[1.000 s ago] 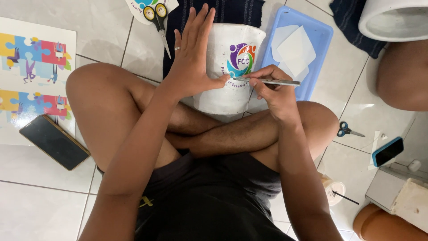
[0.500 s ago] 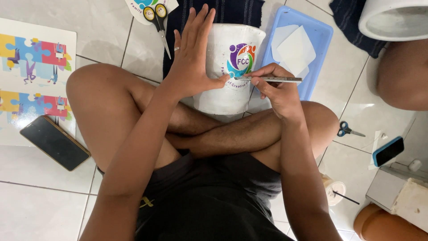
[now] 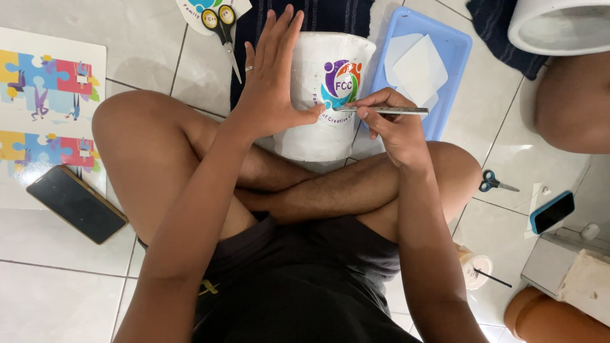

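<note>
1. Head view, looking straight down: a person sits cross-legged on the tiled floor (image 3: 57, 292), and a white pot (image 3: 327, 95) with a round multicoloured sticker (image 3: 341, 82) on its side lies against the crossed shins, just ahead of both hands.

2. The left hand (image 3: 273, 82) is spread flat, fingers straight and pointing away from the body, palm laid against the pot's left side with the thumb touching the wall. Nothing is gripped; it is steadying the pot.

3. The right hand (image 3: 391, 124) is clenched around a thin metal tool (image 3: 381, 110), pinched like a pen. The tool's long axis runs nearly level, left to right, and its tip sits at the lower edge of the sticker, just beside the left thumb.

4. The key relation: the pot lies between the two hands, left hand on its left flank, right hand at its lower right. The right hand is the working one, with its tool tip on the pot; the left is a brace.

5. The pot's own long axis points away from the person, rim toward the top of the frame.

6. Round about: a blue tray (image 3: 454, 44) holding white sheets just right of the pot, yellow-handled scissors (image 3: 222, 28) beyond the left hand, a dark phone (image 3: 76, 203) well off to the left, and blue-handled scissors (image 3: 495, 184) on the right.
</note>
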